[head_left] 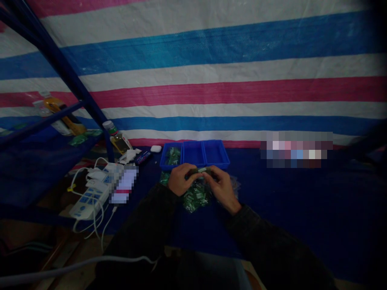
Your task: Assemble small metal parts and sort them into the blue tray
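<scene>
My left hand (182, 179) and my right hand (223, 188) meet over the blue table, thumbs and fingers pinched together. Between their fingertips is a small pale, narrow piece (202, 170), too small and dim for me to tell its kind. Right below them lies a heap of small green packets (196, 197) with a shiny clear wrapping. Beyond the hands stands a blue three-compartment tray (195, 154). Green packets (173, 155) like those in the heap fill its left compartment, while the middle and right ones hold nothing visible. Clear plastic bags (235, 186) lie partly hidden behind my right hand.
To the left are a white power strip (92, 193) with cables, a phone (123, 185), a bottle (116, 139), and a white case (156, 149). A blue metal frame (71, 84) rises there. Striped sheeting (211, 88) hangs behind the table (290, 209). A blurred-out patch covers something at right.
</scene>
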The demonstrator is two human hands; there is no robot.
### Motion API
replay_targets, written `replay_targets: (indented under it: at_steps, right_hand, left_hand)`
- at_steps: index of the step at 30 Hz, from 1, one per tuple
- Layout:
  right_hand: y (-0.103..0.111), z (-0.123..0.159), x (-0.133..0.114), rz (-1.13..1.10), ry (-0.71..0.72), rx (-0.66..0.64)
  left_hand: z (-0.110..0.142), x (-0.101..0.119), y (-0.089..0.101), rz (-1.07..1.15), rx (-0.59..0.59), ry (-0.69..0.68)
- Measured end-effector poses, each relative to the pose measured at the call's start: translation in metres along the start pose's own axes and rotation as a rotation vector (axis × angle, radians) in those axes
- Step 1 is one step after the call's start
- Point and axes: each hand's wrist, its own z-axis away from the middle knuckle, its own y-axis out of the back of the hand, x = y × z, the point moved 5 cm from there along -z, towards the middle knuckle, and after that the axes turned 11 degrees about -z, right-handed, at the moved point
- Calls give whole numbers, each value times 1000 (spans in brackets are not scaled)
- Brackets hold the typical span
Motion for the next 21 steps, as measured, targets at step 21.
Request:
replay_targets:
  at_steps: [21]
  right_hand:
    - [-3, 0, 1, -230, -86, 126]
  left_hand:
    - [5, -8, 3, -59, 116, -16]
